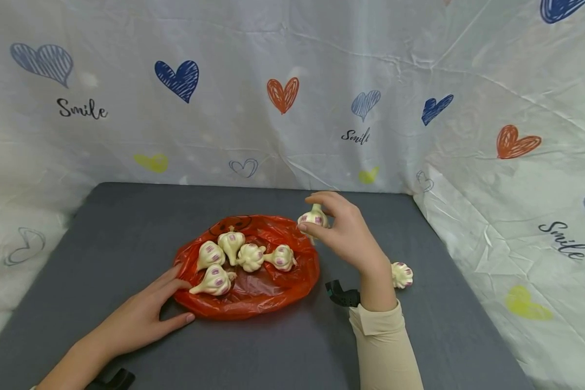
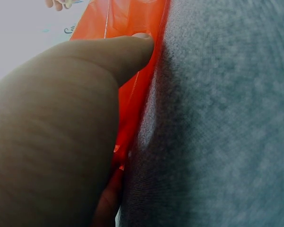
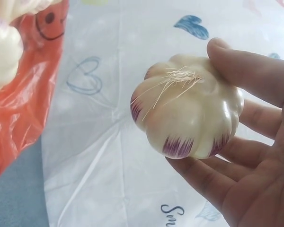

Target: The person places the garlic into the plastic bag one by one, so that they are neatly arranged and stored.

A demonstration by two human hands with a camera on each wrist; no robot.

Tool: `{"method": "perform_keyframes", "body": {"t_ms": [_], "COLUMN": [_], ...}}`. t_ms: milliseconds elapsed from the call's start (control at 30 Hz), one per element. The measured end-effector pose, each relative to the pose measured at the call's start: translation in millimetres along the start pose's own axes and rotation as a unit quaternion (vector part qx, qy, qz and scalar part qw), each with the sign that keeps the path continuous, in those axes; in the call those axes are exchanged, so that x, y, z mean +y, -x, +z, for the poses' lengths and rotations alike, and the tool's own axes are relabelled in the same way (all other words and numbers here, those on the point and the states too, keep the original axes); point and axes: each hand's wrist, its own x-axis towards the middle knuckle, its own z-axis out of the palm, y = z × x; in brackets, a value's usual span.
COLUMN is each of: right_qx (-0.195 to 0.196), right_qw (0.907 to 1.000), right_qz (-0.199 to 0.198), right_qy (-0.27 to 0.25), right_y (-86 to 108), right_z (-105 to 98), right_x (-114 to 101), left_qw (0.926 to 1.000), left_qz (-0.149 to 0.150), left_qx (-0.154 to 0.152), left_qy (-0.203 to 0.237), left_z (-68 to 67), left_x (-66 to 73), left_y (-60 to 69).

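Note:
My right hand (image 1: pixel 348 230) holds a garlic bulb (image 1: pixel 313 218) between thumb and fingers, just above the right rim of a red plastic bag (image 1: pixel 253 311). In the right wrist view this bulb (image 3: pixel 189 113) shows its root tuft and purple streaks. Several more bulbs lie inside the opened bag, among them a garlic bulb (image 1: pixel 214 280) at the near left. At the bag's left side my left hand (image 1: pixel 143 317) rests with fingers extended, touching the bag. The left wrist view has the left thumb (image 2: pixel 128 49) against the bag's red side (image 2: pixel 137 90).
Another garlic bulb (image 1: pixel 402 275) lies on the grey table (image 1: pixel 283 360), right of my right forearm and partly behind it. A white curtain (image 1: pixel 322 49) printed with hearts and words hangs behind the table and along its sides.

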Motion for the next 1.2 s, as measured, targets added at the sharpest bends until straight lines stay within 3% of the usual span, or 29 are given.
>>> {"method": "perform_keyframes", "body": {"t_ms": [700,1200], "right_qx": [-0.040,-0.068], "right_qw": [0.9969,0.9947], "right_qz": [-0.066,-0.075], "right_qy": [-0.012,-0.017], "right_y": [-3.8,-6.7], "right_z": [23,40], "right_x": [-15,-19], "left_qw": [1.0000,1.0000], "left_qz": [0.004,0.002], "left_qx": [0.003,-0.001], "left_qy": [-0.002,0.005], "left_z": [2.5,2.1], "left_x": [-4.9,-3.2], "left_y": [0.1,1.4]}}
